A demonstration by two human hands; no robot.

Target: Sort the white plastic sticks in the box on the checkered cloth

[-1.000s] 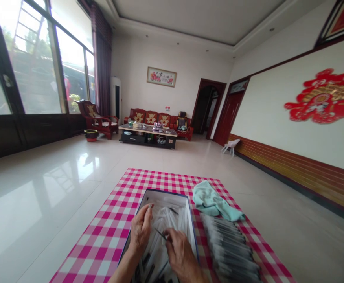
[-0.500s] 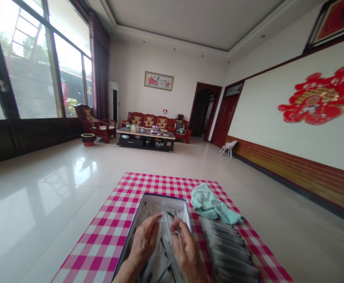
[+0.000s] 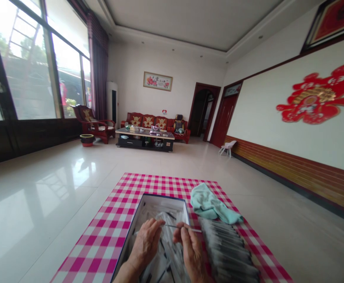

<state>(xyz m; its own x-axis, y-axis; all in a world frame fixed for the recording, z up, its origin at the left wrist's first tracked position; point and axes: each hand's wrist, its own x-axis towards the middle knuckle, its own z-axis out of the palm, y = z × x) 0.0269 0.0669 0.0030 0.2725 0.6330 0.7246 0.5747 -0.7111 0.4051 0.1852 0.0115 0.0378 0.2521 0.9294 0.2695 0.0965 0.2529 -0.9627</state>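
Observation:
Over an open box [image 3: 165,197] with a dark blue rim, both my hands hold a thin grey rod [image 3: 170,225], which lies nearly level. My left hand [image 3: 147,240] pinches its left end between thumb and fingertips. My right hand [image 3: 192,248] is closed round it farther along, and its pale tip sticks out to the right. Inside the box are clear plastic sleeves [image 3: 176,237] and several thin dark pieces, partly covered by my hands. Just right of the box lies a stack of dark, thin items in clear wrapping [image 3: 229,247], somewhat blurred.
A mint-green cloth [image 3: 210,202] lies behind the stack on a pink-and-white checked tablecloth [image 3: 101,236]. Across the tiled floor stand a low black table [image 3: 145,139], a red wooden sofa [image 3: 142,119], an armchair [image 3: 93,124] and a small white stool [image 3: 227,147].
The rod has turned from steep to nearly level. My left fingertips have come to its left end, and my right hand has shifted slightly to the right.

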